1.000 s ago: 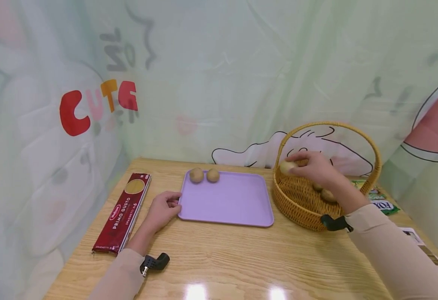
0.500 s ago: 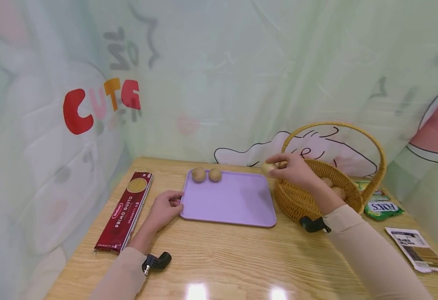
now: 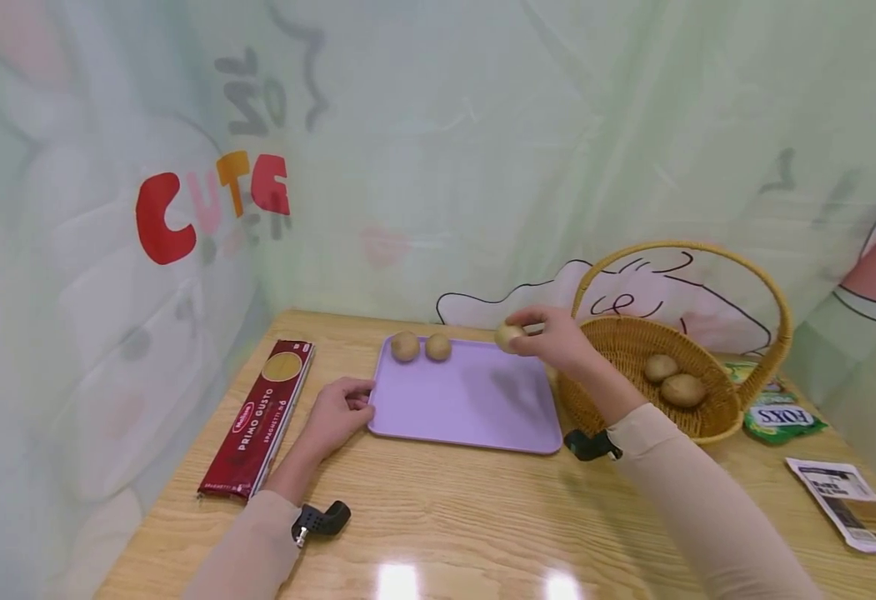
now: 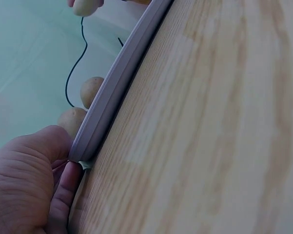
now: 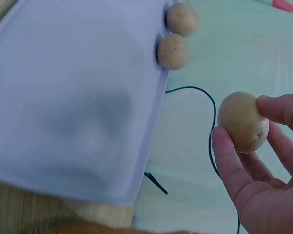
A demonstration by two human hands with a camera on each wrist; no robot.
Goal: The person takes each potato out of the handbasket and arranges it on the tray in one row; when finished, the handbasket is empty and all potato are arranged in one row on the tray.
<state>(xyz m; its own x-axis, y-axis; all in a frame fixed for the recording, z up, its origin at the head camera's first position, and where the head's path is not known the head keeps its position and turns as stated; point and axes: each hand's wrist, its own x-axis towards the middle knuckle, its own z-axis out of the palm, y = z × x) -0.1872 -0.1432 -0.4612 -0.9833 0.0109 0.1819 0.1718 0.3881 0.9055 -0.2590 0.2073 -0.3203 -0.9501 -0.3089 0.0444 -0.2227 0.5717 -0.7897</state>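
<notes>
My right hand [image 3: 558, 340] holds a potato [image 5: 244, 122] between thumb and fingertips, above the far right part of a lilac tray [image 3: 453, 408]. With thumb over the rim and a finger below it, my left hand [image 3: 338, 412] pinches the tray's left edge; the left wrist view shows this hand [image 4: 29, 180] close up. Two more potatoes, one [image 3: 405, 347] beside the other [image 3: 438, 347], sit at the tray's far left corner. On the right stands a wicker basket [image 3: 618, 333] with two potatoes [image 3: 683, 390] visible inside; my right forearm hides part of it.
A red spaghetti packet [image 3: 261, 421] lies left of my left hand. Behind the basket is a green FOX'S bag [image 3: 783, 417], and a white and brown packet [image 3: 853, 504] lies at the right. A printed curtain [image 3: 422, 167] hangs behind the wooden table [image 3: 445, 517].
My right hand has carried the potato leftward from over the basket to over the tray. The left hand stays at the tray's edge. The head view has shifted slightly right.
</notes>
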